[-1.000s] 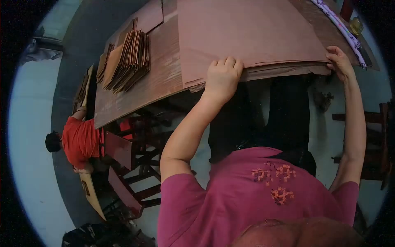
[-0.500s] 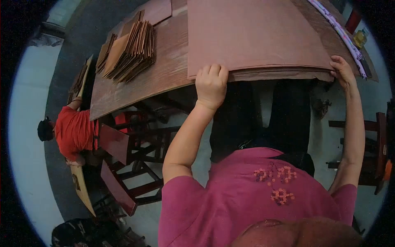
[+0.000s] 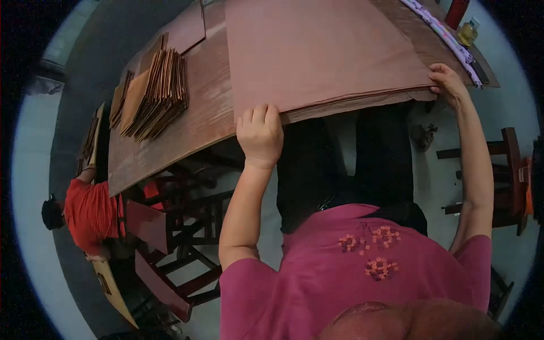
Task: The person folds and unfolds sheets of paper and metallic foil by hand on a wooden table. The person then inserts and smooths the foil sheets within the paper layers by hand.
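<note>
A stack of large, thin pinkish-brown sheets (image 3: 323,51), which look like heavy paper, lies on the wooden table and reaches over its near edge. My left hand (image 3: 259,135) is closed over the near left corner, knuckles up, with the thumb hidden. At the near right corner, my right hand (image 3: 450,85) pinches the edge between thumb and fingers. Between my hands the layered edges show, a lower sheet sagging slightly near the right corner.
Folded brown pieces (image 3: 161,96) stand in a bundle on the wooden table (image 3: 209,85). A patterned purple roll (image 3: 442,37) and a bottle of yellow liquid (image 3: 468,33) are at the right. Stools (image 3: 167,226) stand below left. A person in red (image 3: 93,215) works at the left.
The view has shifted, so the table and sheets appear farther left and turned slightly. Both hands keep their hold on the near corners.
</note>
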### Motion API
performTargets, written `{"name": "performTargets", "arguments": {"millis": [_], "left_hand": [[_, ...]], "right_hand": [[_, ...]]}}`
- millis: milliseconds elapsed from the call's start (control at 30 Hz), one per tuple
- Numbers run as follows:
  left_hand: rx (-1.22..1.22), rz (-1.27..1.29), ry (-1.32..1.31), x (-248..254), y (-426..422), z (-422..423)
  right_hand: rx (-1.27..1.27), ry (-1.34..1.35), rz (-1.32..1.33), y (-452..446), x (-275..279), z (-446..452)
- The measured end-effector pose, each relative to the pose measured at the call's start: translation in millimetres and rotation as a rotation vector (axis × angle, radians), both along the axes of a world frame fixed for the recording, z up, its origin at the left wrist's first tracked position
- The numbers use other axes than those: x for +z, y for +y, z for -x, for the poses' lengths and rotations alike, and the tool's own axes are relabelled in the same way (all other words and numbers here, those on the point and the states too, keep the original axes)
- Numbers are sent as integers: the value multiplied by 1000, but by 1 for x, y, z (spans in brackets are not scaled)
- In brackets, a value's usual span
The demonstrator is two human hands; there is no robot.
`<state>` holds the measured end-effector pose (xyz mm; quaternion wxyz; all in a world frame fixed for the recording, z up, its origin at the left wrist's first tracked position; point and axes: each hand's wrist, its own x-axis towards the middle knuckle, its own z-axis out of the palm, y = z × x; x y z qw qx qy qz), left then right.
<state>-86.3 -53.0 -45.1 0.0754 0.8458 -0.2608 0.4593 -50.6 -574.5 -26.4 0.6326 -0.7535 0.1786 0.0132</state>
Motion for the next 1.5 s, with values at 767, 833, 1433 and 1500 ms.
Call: {"name": "performTargets", "arguments": {"millis": [767, 833, 1433, 1500], "left_hand": [[-182, -326, 458, 38, -93, -28], [-135, -389, 527, 43, -97, -30], [-171, -350, 923, 88, -100, -47], [-166, -425, 878, 87, -100, -38]], "right_hand": [[-37, -8, 11, 10, 2, 4], [-70, 1, 45, 22, 11, 9], [61, -60, 41, 17, 43, 28], [54, 51, 99, 17, 52, 31]]}}
